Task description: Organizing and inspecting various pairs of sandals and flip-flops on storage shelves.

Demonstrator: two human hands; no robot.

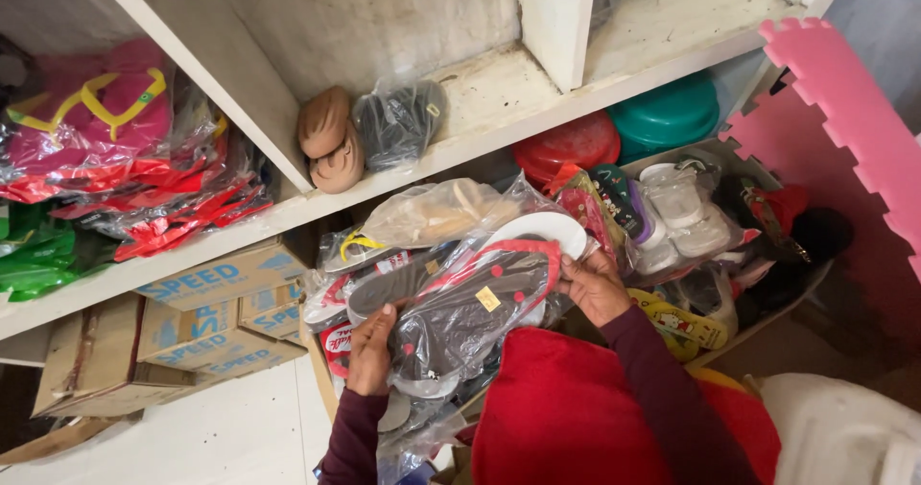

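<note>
A pair of black flip-flops with red straps in a clear plastic bag (460,307) is held up in front of me. My left hand (369,353) grips the bag's lower left end. My right hand (595,283) holds its upper right end. Under the bag lies a heap of other bagged sandals (422,218) in an open box. A red cloth (566,408) covers my lap just below the hands.
White shelves (480,101) hold brown sandals (328,140), a dark bagged pair (398,120) and red and pink bagged slippers (115,149). Cardboard boxes (206,317) stand at the lower left. Red and teal plastic tubs (624,130), a box of mixed footwear (715,226) and a pink foam mat (844,130) are at the right.
</note>
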